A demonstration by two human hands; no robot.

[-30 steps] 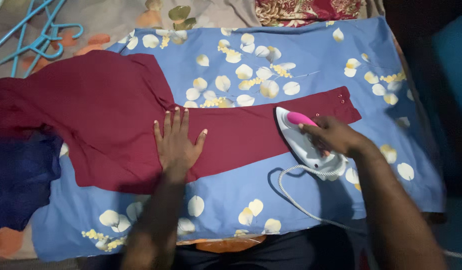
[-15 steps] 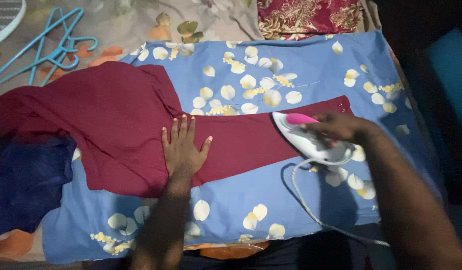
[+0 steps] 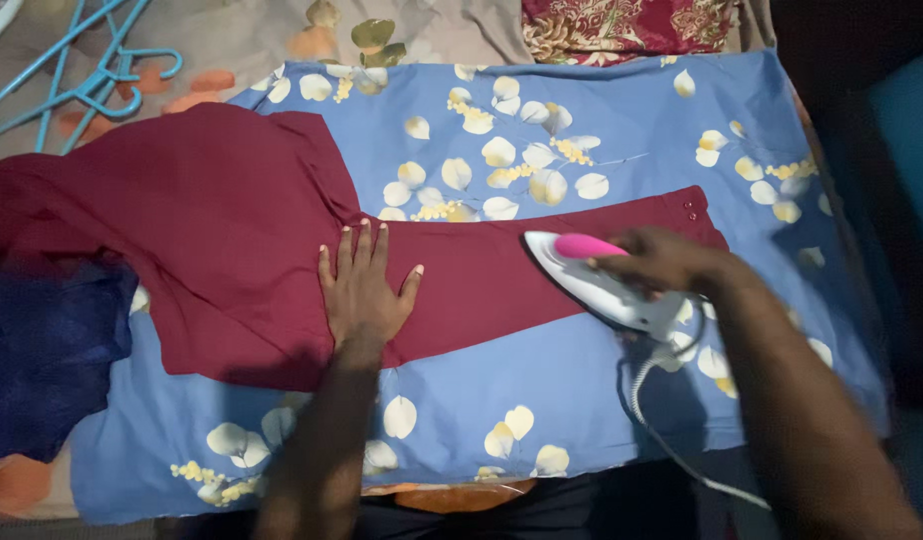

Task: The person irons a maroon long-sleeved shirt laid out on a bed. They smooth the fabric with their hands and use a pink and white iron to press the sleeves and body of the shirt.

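1. A maroon garment point(image 3: 212, 240) lies flat on a blue sheet with a pale leaf print point(image 3: 582, 400), its sleeve point(image 3: 502, 275) stretched out to the right.
2. The left hand point(image 3: 365, 290) rests palm down on the garment where the sleeve joins the body, fingers spread and pointing away from the person.
3. The right hand point(image 3: 662, 262) is wrapped around the pink handle of a white iron point(image 3: 602, 285), which sits on the sleeve near the cuff.
4. The sleeve's long axis runs left to right; the iron's nose points left along it, toward the left hand, with bare sleeve between them.
5. The iron's white cord point(image 3: 662, 440) trails down toward the person.
6. A dark blue cloth point(image 3: 42, 350) lies at the left edge, just beside the garment.
7. Light blue hangers point(image 3: 82, 80) lie at top left, well apart from both hands.
8. A red patterned fabric point(image 3: 622, 20) lies at the top.
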